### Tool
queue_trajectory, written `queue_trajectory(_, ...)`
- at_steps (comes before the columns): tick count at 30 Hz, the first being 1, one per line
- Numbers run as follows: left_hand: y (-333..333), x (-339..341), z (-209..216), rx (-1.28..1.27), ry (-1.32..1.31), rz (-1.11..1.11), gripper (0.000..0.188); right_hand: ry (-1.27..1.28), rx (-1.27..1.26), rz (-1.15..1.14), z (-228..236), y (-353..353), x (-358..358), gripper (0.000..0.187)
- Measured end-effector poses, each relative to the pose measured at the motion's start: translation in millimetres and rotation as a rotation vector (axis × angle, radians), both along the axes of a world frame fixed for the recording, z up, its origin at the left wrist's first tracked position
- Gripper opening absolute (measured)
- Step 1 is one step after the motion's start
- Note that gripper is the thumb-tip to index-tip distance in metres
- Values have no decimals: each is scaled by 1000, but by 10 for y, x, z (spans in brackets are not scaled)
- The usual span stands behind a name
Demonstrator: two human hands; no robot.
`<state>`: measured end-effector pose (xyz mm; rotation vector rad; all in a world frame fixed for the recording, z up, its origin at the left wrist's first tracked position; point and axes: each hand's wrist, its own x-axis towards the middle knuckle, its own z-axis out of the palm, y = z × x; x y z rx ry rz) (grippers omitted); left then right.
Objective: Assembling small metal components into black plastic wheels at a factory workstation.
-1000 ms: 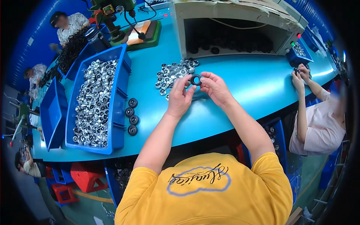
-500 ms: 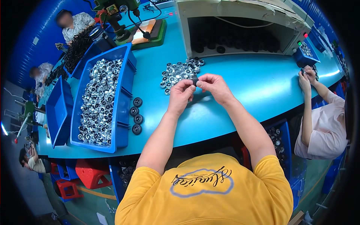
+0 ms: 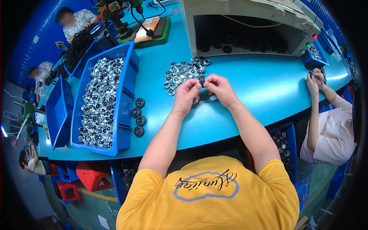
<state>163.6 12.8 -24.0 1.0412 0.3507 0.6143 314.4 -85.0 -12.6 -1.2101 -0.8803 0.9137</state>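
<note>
Between the fingertips of both hands is a small black wheel (image 3: 201, 80), held just above the teal tabletop (image 3: 245, 92). My left hand (image 3: 186, 94) pinches it from the left, thumb and forefinger closed. From the other side my right hand (image 3: 221, 90) grips it with thumb and forefinger. Just beyond my hands lies a spread of shiny silver wheel hubs (image 3: 180, 72) with dark centres. Several black-tyred wheels (image 3: 140, 121) stand in a row farther left, beside a blue bin (image 3: 124, 111) filled with similar silver hubs.
A grey box-like cabinet (image 3: 245, 8) at the back holds black rings. A green press (image 3: 165, 34) stands at the back left, near an emptier blue tray (image 3: 59, 111). A co-worker's hands (image 3: 315, 78) work at the right, beside a small blue bin (image 3: 315, 60). Red stools (image 3: 92, 176) stand below.
The black wheel between my fingers has turned to show more of its tread. My hands stay in nearly the same place.
</note>
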Motion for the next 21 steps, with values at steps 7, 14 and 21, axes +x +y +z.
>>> queue_trajectory(7,87,-38,-78,146,-157,151,18,-56,-88,-92,81,60,161,17)
queue_trajectory(14,152,-143,81,-135,-325,35,23,-950,-33,-257,43,399,430,24)
queue_trajectory(21,81,-163,226,-168,-289,61,40,-332,-169,-188,5,370,375,28)
